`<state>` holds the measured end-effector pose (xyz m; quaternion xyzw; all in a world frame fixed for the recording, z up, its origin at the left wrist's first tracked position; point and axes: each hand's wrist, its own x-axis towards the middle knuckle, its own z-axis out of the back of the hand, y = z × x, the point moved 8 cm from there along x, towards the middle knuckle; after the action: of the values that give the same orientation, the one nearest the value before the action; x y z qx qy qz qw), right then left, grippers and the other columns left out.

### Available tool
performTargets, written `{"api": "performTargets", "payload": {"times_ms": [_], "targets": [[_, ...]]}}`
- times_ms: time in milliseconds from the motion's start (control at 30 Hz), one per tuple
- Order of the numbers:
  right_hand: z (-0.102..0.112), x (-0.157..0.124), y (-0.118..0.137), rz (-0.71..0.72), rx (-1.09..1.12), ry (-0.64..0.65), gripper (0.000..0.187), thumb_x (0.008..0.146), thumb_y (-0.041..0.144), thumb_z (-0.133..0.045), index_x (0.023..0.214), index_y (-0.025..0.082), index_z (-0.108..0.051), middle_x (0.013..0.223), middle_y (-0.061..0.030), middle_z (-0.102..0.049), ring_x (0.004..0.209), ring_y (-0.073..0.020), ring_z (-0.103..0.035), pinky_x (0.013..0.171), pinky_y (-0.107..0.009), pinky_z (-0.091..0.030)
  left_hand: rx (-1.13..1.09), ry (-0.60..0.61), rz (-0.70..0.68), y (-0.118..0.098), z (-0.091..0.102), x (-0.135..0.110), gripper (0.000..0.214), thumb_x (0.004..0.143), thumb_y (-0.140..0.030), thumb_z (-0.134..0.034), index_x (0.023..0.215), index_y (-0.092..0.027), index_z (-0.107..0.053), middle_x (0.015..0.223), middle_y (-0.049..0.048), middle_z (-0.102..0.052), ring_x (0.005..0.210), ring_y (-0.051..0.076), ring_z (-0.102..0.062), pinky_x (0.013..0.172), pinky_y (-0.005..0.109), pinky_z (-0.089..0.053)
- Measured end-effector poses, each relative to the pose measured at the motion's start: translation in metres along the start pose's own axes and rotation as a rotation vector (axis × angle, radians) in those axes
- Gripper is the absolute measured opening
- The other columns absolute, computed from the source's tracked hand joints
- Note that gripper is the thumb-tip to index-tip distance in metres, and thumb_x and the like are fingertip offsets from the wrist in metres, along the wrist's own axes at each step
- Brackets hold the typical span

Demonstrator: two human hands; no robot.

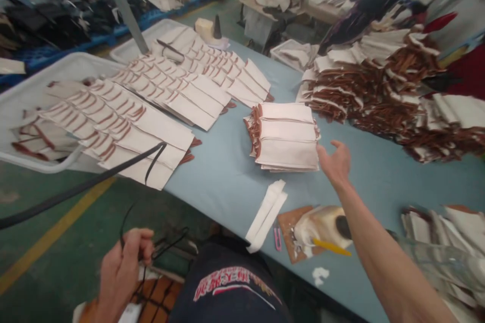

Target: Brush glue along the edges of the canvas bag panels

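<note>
My left hand point(127, 257) is below the table's front edge at the lower left, its fingers curled around a thin black cord point(146, 275). More of the black strap point(102, 179) stretches in from the left edge and bends above this hand. Over the table, my right hand point(335, 161) is open, thumb and fingers apart, at the right side of a stack of cream fabric pieces point(288, 133) with brown edges. Its fingertips reach the stack's edge; whether they press on it I cannot tell. White fabric strips point(267, 214) lie in front of the stack.
Overlapping rows of cream pieces point(151, 121) cover the table's left side, beside a white plastic basket point(68, 161). Tall brown-and-cream piles point(364, 81) stand at the right. Near my right forearm are a glue-smeared container point(322, 222), a yellow-handled tool point(331, 247) and pink snips point(278, 238).
</note>
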<state>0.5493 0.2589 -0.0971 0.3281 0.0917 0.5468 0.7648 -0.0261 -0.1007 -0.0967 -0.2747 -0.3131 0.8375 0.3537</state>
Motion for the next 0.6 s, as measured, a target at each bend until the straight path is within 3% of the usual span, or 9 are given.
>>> {"api": "performTargets", "payload": {"times_ms": [233,367,500,600], "targets": [[0.016,-0.037,-0.015,0.065,-0.006,0.009,0.062,0.087,0.059,-0.067,0.132,0.017,-0.068,0.137,-0.0255,-0.072,0.127,-0.0423,-0.068,0.115,-0.064,-0.052,0.09,-0.086,-0.034,-0.017,0.031,0.014,0.046,0.11,-0.055,-0.04,0.092,-0.024,-0.068,0.061,-0.0025,-0.064,0.066,0.023,-0.066,0.068,0.033,-0.053],[0.015,-0.051,-0.007,0.124,0.014,0.049,0.062,0.09,0.058,-0.064,0.136,0.017,-0.066,0.139,-0.0223,-0.072,0.131,-0.0405,-0.067,0.119,-0.063,-0.05,0.143,-0.166,-0.04,-0.024,0.043,0.01,0.041,0.108,-0.052,-0.043,0.095,-0.023,-0.068,0.062,-0.0029,-0.064,0.066,0.022,-0.064,0.071,0.033,-0.053],[0.011,-0.064,-0.001,0.103,0.09,0.094,0.062,0.091,0.058,-0.063,0.137,0.018,-0.066,0.138,-0.0207,-0.074,0.132,-0.0396,-0.07,0.119,-0.062,-0.051,0.213,-0.175,-0.06,-0.026,0.043,0.014,0.043,0.106,-0.055,-0.044,0.091,-0.024,-0.069,0.061,-0.001,-0.065,0.068,0.025,-0.068,0.07,0.035,-0.053],[0.013,-0.078,-0.008,0.029,0.156,0.094,0.065,0.091,0.063,-0.061,0.137,0.019,-0.068,0.137,-0.0203,-0.075,0.129,-0.0394,-0.071,0.117,-0.062,-0.053,0.233,-0.111,-0.082,-0.028,0.029,0.024,0.046,0.104,-0.06,-0.043,0.084,-0.025,-0.068,0.06,0.0003,-0.066,0.068,0.027,-0.071,0.067,0.035,-0.056]]}}
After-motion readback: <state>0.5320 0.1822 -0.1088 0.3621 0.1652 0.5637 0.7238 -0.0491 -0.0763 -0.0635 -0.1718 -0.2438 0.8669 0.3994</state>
